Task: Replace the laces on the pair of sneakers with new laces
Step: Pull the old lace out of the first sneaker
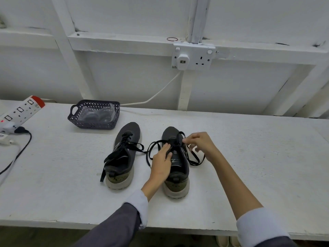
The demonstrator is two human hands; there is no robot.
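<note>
The left hand [161, 161] reaches forward from its rolled cuff and lies on the inner side of the right sneaker [175, 168]. Its fingers are nearly straight and press down beside the tongue, with the thumb resting on the tongue itself, so it steadies the shoe and grips nothing. The right hand [199, 143] comes in from the other side with its wrist raised. Its thumb and forefinger pinch the black lace [176, 142] just at the knot over the upper eyelets, and its other fingers are loosely curled. Loops of that lace spill onto the table [249, 157] on both sides of the shoe. The left sneaker [124, 154] stands just beside it, toe pointing away, its own black lace [137, 146] loose and trailing past the heel. Behind the shoes sits a dark basket [94, 114] holding clear plastic packets [98, 114]; what is in them cannot be made out. A power strip [21, 111] lies at the far left with a black cable [19, 152] running from it, and a wall socket [193, 57] is mounted above the table.
</note>
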